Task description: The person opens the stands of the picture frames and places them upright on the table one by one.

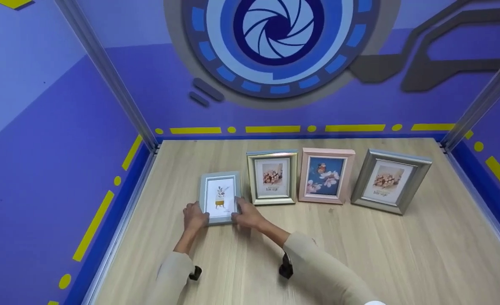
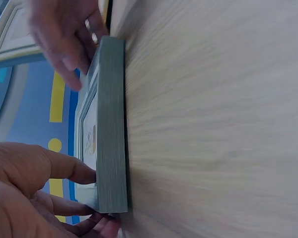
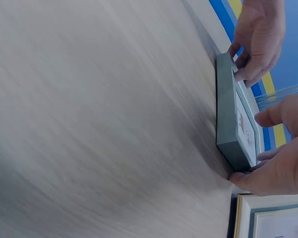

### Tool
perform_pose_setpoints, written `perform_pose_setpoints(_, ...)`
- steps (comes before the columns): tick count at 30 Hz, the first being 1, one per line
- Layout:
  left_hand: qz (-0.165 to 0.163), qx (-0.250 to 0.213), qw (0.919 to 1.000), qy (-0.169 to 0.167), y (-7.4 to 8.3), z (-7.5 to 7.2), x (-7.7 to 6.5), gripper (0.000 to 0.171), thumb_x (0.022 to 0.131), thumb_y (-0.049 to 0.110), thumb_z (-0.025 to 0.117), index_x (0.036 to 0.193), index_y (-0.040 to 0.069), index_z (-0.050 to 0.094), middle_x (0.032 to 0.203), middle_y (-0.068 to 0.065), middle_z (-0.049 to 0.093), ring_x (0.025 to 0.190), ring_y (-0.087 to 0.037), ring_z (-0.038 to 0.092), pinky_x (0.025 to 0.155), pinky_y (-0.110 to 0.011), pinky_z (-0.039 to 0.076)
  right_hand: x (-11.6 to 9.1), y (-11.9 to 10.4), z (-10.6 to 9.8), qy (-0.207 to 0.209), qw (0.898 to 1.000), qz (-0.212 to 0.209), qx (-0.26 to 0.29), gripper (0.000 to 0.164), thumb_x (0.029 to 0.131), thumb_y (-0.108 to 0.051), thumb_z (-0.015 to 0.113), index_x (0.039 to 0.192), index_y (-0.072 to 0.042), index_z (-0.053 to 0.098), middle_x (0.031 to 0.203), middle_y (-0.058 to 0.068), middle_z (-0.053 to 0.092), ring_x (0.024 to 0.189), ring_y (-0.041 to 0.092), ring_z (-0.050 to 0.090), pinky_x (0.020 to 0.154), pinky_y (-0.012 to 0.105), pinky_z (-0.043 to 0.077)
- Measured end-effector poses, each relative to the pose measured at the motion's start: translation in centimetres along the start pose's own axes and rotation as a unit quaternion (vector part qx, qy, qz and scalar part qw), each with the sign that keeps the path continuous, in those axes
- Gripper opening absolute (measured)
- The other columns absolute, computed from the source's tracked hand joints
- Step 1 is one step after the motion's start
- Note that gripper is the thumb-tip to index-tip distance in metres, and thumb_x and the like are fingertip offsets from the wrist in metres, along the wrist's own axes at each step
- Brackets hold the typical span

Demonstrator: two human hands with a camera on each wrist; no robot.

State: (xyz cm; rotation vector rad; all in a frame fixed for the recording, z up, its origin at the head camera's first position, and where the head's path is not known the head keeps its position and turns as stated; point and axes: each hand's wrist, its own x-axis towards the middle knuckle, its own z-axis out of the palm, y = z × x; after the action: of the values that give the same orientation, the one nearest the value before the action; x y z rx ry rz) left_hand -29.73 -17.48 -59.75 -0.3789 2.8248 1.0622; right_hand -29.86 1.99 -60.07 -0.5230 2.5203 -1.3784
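Observation:
A pale grey-green picture frame [image 1: 220, 220] lies face up, low over the wooden table, showing a print of a plant in a yellow pot. My left hand [image 1: 195, 217] grips its near left corner, thumb on the front and fingers around the side, as the left wrist view shows. At the near right corner my right hand [image 1: 248, 214] holds the frame between thumb and fingers; its fingers [image 3: 241, 179] curl at the edge. The frame's back is hidden.
Just right stands a gold picture frame [image 1: 272, 200], then a pink one [image 1: 322, 199] and a silver-grey one [image 1: 377, 206], all upright. Blue printed panels [image 1: 199, 114] wall the wooden table [image 1: 250, 258] at the back and sides.

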Motion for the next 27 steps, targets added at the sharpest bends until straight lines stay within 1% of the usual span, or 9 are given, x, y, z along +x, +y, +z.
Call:
perform_pose_setpoints(3,-0.007,-0.033,0.9994,-0.001,0.0,0.0,-0.4,0.048,0.083,0.001,0.057,0.129,-0.012,0.048,0.122,-0.029,0.053,0.116,-0.042,0.047,0.098,-0.051,0.041,-0.1,0.0,-0.1,-0.003,0.999,0.032,0.016,0.059,0.090,-0.006,0.056,0.141,0.011,0.032,0.144,0.028,0.037,0.136,0.037,0.033,0.113,0.048,0.026)
perform_pose_setpoints(6,-0.039,-0.125,0.9912,-0.021,0.1,-0.3,-0.5,0.052,0.081,-0.001,0.053,0.132,-0.011,0.045,0.126,-0.029,0.051,0.117,-0.040,0.049,0.098,-0.050,0.042,-0.3,-0.2,-0.4,0.004,0.998,0.053,0.033,0.057,0.092,-0.005,0.053,0.142,0.009,0.030,0.147,0.027,0.034,0.139,0.036,0.029,0.114,0.046,0.023)
perform_pose_setpoints(8,-0.068,-0.210,0.9745,-0.042,0.0,-0.7,-0.5,0.054,0.080,-0.005,0.051,0.133,-0.011,0.042,0.128,-0.029,0.049,0.117,-0.037,0.048,0.100,-0.049,0.042,-0.4,-0.2,-0.6,0.020,0.997,0.056,0.046,0.054,0.093,-0.003,0.051,0.142,0.009,0.031,0.146,0.027,0.035,0.138,0.036,0.030,0.114,0.046,0.023)
perform_pose_setpoints(10,-0.101,-0.278,0.9532,-0.063,-0.3,-1.0,-0.5,0.056,0.079,-0.008,0.050,0.135,-0.011,0.040,0.131,-0.029,0.047,0.118,-0.035,0.047,0.102,-0.048,0.040,-0.5,-0.4,-0.6,0.038,0.996,0.053,0.064,0.051,0.093,0.000,0.048,0.140,0.010,0.032,0.144,0.029,0.037,0.136,0.037,0.033,0.113,0.048,0.026)
perform_pose_setpoints(12,-0.129,-0.319,0.9355,-0.080,-0.8,-1.3,-0.5,0.059,0.079,-0.011,0.050,0.137,-0.011,0.037,0.135,-0.028,0.044,0.119,-0.032,0.045,0.105,-0.047,0.038,-0.7,-0.5,-0.6,0.049,0.994,0.054,0.080,0.050,0.093,0.001,0.047,0.139,0.011,0.034,0.142,0.029,0.040,0.134,0.038,0.036,0.111,0.048,0.028)
perform_pose_setpoints(13,-0.142,-0.327,0.9302,-0.088,-1.0,-1.4,-0.6,0.060,0.079,-0.011,0.050,0.137,-0.011,0.037,0.136,-0.027,0.044,0.120,-0.031,0.045,0.105,-0.046,0.038,-0.8,-0.6,-0.7,0.051,0.993,0.056,0.088,0.049,0.093,0.001,0.047,0.139,0.011,0.034,0.141,0.030,0.040,0.132,0.037,0.038,0.110,0.049,0.029)
perform_pose_setpoints(16,-0.162,-0.328,0.9250,-0.104,-1.6,-1.8,-0.9,0.062,0.079,-0.010,0.051,0.139,-0.009,0.035,0.136,-0.025,0.045,0.116,-0.029,0.048,0.104,-0.045,0.039,-1.1,-0.9,-0.7,0.042,0.991,0.068,0.111,0.050,0.093,-0.001,0.047,0.140,0.009,0.034,0.143,0.029,0.039,0.132,0.036,0.038,0.110,0.048,0.031)
perform_pose_setpoints(19,-0.157,-0.337,0.9216,-0.111,-1.7,-2.2,-1.4,0.062,0.079,-0.011,0.050,0.139,-0.010,0.033,0.134,-0.025,0.046,0.111,-0.029,0.049,0.103,-0.046,0.040,-1.1,-1.1,-0.8,0.043,0.986,0.075,0.142,0.050,0.093,-0.002,0.049,0.140,0.008,0.036,0.143,0.029,0.039,0.133,0.037,0.038,0.109,0.048,0.032)
perform_pose_setpoints(27,-0.127,-0.350,0.9201,-0.122,-1.3,-3.6,-3.0,0.064,0.080,-0.012,0.053,0.140,-0.009,0.033,0.138,-0.025,0.044,0.115,-0.032,0.049,0.104,-0.049,0.038,-1.3,-1.6,-1.5,0.107,0.975,0.065,0.182,0.043,0.089,0.001,0.050,0.132,0.009,0.046,0.125,0.025,0.056,0.117,0.035,0.053,0.097,0.043,0.045)
